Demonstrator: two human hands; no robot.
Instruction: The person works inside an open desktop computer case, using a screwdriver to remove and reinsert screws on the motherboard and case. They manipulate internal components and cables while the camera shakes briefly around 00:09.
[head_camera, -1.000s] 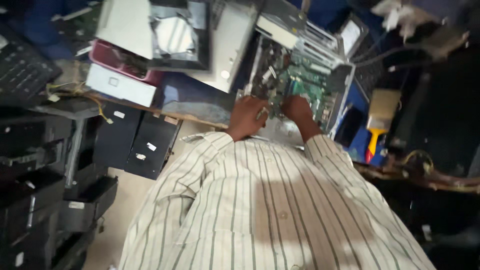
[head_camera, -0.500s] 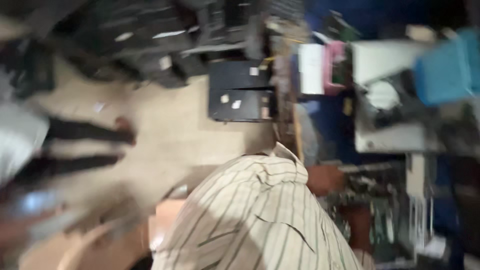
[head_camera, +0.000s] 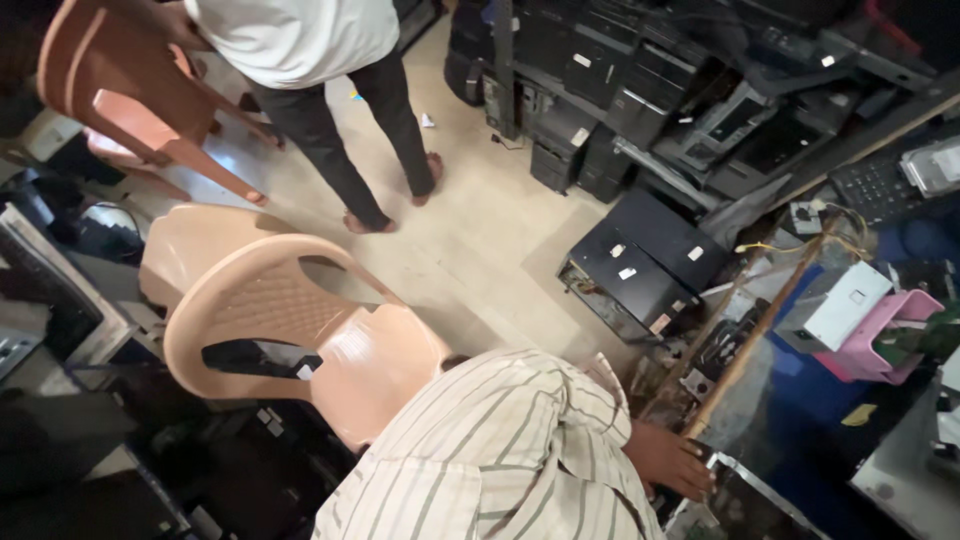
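Striped-sleeved left hand (head_camera: 672, 462) on computer case (head_camera: 745, 500), beside plastic chair (head_camera: 300, 340).

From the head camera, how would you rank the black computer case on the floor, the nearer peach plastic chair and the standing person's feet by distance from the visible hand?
1. Black computer case, just above the hand.
2. Peach plastic chair, to the left.
3. Standing person's feet, far upper left.

Peach plastic chair (head_camera: 300, 340) sits empty on the tan floor (head_camera: 480, 240), w/ a second chair (head_camera: 130, 100) tilted at top left beside a standing person (head_camera: 320, 90) in white shirt & dark trousers. Black computer cases (head_camera: 640, 265) lie stacked near the wooden bench edge (head_camera: 760, 330); more dark cases on shelves (head_camera: 700, 110) at top right. Pink tray (head_camera: 880, 335) and grey box (head_camera: 835, 305) rest on the blue bench top at right.
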